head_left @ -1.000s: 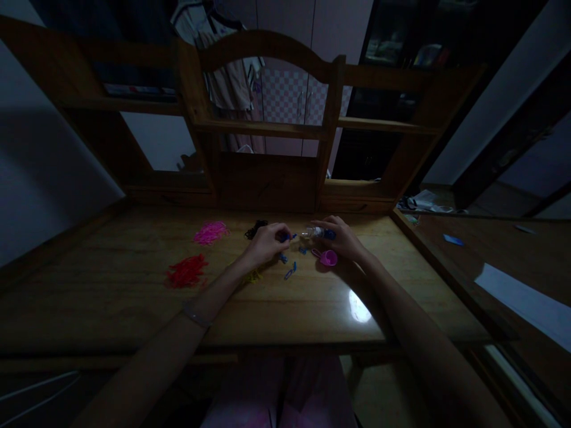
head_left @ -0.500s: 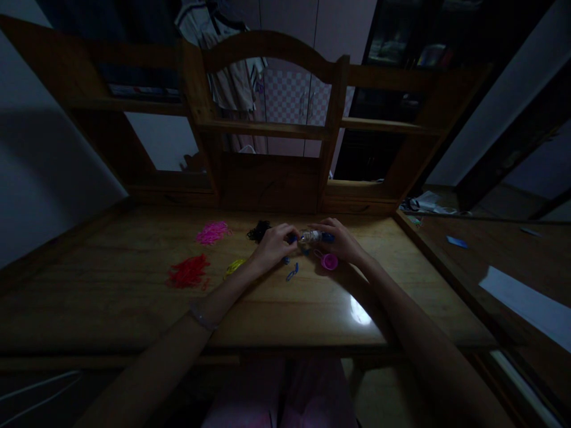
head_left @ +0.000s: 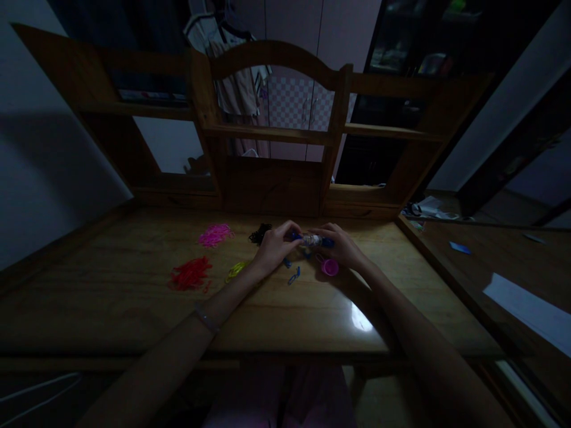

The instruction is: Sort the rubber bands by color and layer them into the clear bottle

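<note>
The left hand [head_left: 277, 245] pinches a small blue piece [head_left: 295, 236] between thumb and fingers, while the right hand [head_left: 341, 245] grips a small clear bottle [head_left: 311, 240] from its far end, the bottle lying sideways between the two, just above the wooden desk [head_left: 267, 309]. Blue shows inside the bottle near the right fingers, and whether the blue piece touches the other end or sits just short of it cannot be told in this dim light. If that end is open, its sideways tilt could let the contents slide out, and a loose pinch could drop the blue piece onto the desk. The pink cup [head_left: 330, 267] sits right below the right hand, so a lowered wrist could knock it over. Loose blue clips [head_left: 294, 276] lie near the fingers and could be swept aside, and the left forearm, passing close to the yellow strands [head_left: 235, 271], could drag them toward the red strands [head_left: 191, 273] if it shifts left
</note>
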Available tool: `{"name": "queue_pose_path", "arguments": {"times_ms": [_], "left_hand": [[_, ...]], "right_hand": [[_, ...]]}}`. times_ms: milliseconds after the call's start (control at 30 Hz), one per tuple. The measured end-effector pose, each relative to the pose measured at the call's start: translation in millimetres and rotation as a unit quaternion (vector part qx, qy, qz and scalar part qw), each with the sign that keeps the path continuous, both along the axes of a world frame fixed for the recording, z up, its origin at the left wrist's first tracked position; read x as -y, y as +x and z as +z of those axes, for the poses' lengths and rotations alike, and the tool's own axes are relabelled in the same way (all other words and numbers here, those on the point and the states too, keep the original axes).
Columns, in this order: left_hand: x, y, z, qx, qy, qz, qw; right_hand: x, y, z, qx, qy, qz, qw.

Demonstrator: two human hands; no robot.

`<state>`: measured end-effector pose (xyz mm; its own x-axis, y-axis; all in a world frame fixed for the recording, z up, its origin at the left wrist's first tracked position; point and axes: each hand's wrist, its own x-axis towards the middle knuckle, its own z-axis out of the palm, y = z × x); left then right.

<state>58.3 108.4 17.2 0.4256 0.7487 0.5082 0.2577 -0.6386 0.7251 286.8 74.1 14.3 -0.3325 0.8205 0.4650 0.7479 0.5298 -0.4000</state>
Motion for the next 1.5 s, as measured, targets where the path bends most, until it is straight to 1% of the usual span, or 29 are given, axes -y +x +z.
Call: {"name": "queue_pose_path", "arguments": {"times_ms": [100,267,333,567,767,967,1100,1300,1400,1500], "left_hand": [[-0.8,-0.2,-0.7,0.0,0.0,0.008,1.0],[-2.9,-2.0,-0.1,-0.01,0.052,0.025,0.998],[-4.3,-2.0,-1.0,0.001,0.055,0.031,0.998],[-5.3,-0.4,-4.9,0.034,0.02,0.002,0.999],[-2.7,0.3,-3.8,0.03,-0.017,-0.012,0.999],[-1.7,0.7,-2.8,0.007,-0.022,-0.031,0.999],[-1.6,1.3,-3.5,0.028,-0.031,-0.017,0.999],[-1.0,0.4,-3.0,0.07,-0.014,0.027,0.997],[-1.8,0.7,-4.4,0.074,-0.033,0.029,0.996],[-2.0,1.8,-5.8,0.089,-0.07,0.015,0.993]], "right_hand": [[0.3,-0.2,-0.3,0.0,-0.001,0.003,1.0],[-1.7,0.8,-3.4,-0.001,0.008,-0.009,1.0],[-2.3,0.9,-3.8,0.001,0.004,-0.011,1.0],[-0.3,-0.4,0.0,0.005,-0.003,-0.014,1.0],[0.7,0.7,2.3,0.002,-0.01,-0.018,1.0],[0.2,4.2,2.9,-0.001,-0.006,-0.019,1.0],[0.8,2.3,2.8,-0.002,0.005,-0.011,1.0],[3.5,-2.3,5.2,-0.001,0.006,0.008,1.0],[3.1,-2.2,5.4,0.002,0.006,0.01,1.0],[2.0,-1.3,4.4,0.001,0.002,0.008,1.0]]}}
